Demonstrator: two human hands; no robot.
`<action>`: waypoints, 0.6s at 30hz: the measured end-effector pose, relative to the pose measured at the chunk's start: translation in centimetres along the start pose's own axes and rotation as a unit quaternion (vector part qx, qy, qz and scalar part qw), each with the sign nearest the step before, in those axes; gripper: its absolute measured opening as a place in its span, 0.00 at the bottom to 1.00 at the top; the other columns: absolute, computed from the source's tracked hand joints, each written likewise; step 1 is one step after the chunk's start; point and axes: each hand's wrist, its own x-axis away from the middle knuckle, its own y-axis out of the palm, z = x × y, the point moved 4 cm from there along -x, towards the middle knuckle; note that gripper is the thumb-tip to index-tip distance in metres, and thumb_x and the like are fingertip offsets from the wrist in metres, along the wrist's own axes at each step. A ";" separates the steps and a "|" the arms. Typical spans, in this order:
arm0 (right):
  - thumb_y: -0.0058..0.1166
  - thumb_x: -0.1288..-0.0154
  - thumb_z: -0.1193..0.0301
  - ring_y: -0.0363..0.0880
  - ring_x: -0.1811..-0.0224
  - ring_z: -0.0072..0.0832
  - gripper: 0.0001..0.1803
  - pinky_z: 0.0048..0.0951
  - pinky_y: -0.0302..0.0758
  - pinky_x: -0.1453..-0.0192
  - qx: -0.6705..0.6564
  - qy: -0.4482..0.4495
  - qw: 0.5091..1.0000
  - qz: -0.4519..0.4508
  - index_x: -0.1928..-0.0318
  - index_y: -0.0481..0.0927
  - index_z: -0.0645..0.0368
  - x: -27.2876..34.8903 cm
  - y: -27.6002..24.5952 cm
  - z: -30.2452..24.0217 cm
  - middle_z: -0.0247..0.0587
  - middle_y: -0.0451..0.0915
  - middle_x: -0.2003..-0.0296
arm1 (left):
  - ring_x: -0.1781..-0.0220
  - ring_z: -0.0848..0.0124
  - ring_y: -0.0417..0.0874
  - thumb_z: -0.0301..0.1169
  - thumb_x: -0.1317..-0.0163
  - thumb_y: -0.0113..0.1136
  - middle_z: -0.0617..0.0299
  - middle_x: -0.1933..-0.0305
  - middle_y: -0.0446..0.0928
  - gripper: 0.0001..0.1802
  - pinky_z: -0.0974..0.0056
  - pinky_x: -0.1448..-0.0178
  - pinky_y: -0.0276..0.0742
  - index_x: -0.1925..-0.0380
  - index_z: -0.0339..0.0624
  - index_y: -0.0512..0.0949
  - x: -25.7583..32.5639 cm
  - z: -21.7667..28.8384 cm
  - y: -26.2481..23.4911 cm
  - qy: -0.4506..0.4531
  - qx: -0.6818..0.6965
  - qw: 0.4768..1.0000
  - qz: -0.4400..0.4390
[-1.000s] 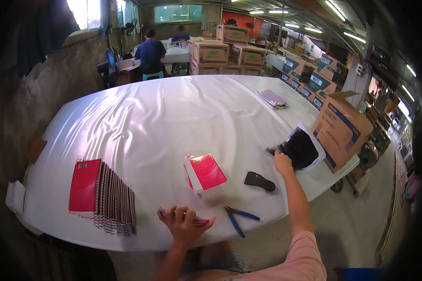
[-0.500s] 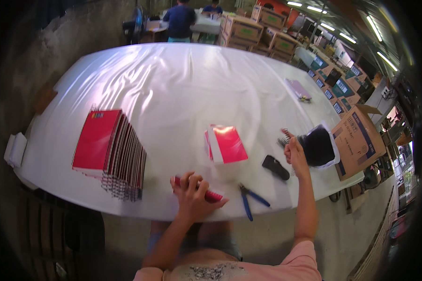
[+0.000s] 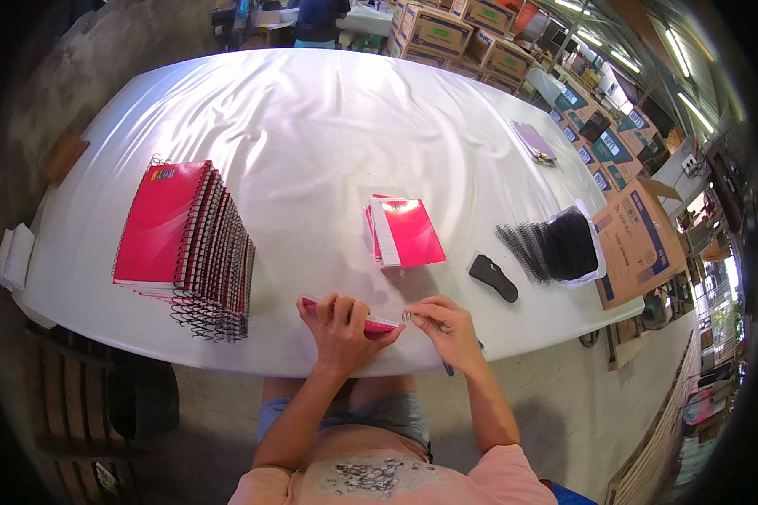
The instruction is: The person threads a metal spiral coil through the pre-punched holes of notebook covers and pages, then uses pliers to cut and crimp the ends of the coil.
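Observation:
My left hand is closed around a red notebook, which it holds on edge near the table's front. Beside the notebook's right end, my right hand pinches a thin spiral binding coil. The coil's tip is at or very near the edge of the pages; I cannot tell whether it has entered the holes. Under my right hand lies a pair of pliers with blue handles, mostly hidden. Farther off, a small pile of red-covered notebooks without visible coils rests on the table.
A tall stack of coil-bound red notebooks stands at left. At right are a black pouch-like object, many dark coils in a white container, and a cardboard box. A purple pad lies far right.
My right hand has come left from the coils at the container to the notebook's right end, carrying a coil. My left hand still grips the notebook. The view has tilted downward.

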 end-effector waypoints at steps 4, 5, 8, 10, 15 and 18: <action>0.50 0.37 0.81 0.72 0.67 0.24 0.11 0.21 0.70 0.61 0.003 -0.046 0.998 -0.036 0.56 0.81 0.59 -0.3 1.3 -0.1 0.36 0.72 0.69 | 0.53 0.63 0.67 0.54 0.65 0.70 0.65 0.66 0.67 0.26 0.36 0.44 0.52 0.77 0.49 0.71 0.4 -0.4 0.1 -0.002 -0.011 1.000 0.010; 0.47 0.35 0.80 0.72 0.68 0.23 0.10 0.21 0.69 0.62 0.003 -0.045 0.998 -0.053 0.57 0.81 0.59 -0.3 1.5 -0.5 0.36 0.72 0.70 | 0.54 0.63 0.67 0.54 0.66 0.69 0.65 0.66 0.67 0.26 0.36 0.45 0.52 0.77 0.49 0.71 0.3 -0.4 0.1 0.001 -0.012 1.000 0.012; 0.43 0.32 0.78 0.70 0.69 0.23 0.11 0.22 0.68 0.64 0.000 -0.040 0.993 -0.109 0.56 0.79 0.59 0.0 1.3 -0.7 0.36 0.71 0.72 | 0.56 0.63 0.68 0.54 0.68 0.70 0.65 0.67 0.66 0.26 0.40 0.47 0.54 0.77 0.49 0.71 0.0 0.0 -0.3 0.008 -0.019 1.000 0.017; 0.41 0.31 0.77 0.70 0.70 0.22 0.12 0.22 0.67 0.66 -0.006 -0.034 0.988 -0.150 0.54 0.78 0.59 0.2 1.4 -1.0 0.36 0.70 0.74 | 0.57 0.62 0.68 0.55 0.69 0.70 0.64 0.68 0.66 0.27 0.45 0.47 0.56 0.78 0.50 0.70 -0.1 0.0 -0.4 0.010 -0.028 0.999 0.017; 0.44 0.33 0.76 0.70 0.72 0.23 0.12 0.23 0.68 0.69 -0.068 0.159 0.969 -0.174 0.51 0.76 0.58 0.2 1.9 -0.9 0.36 0.69 0.77 | 0.56 0.62 0.68 0.59 0.68 0.69 0.64 0.67 0.67 0.29 0.44 0.47 0.55 0.75 0.50 0.72 0.2 -0.1 0.0 0.013 -0.041 0.999 0.004; 0.48 0.35 0.76 0.71 0.72 0.24 0.12 0.23 0.69 0.69 -0.173 0.155 0.966 -0.113 0.51 0.75 0.59 0.3 1.6 -1.6 0.36 0.70 0.78 | 0.53 0.65 0.66 0.63 0.62 0.63 0.66 0.62 0.66 0.32 0.41 0.46 0.53 0.69 0.48 0.74 0.5 -0.4 -0.6 0.011 -0.015 1.000 -0.014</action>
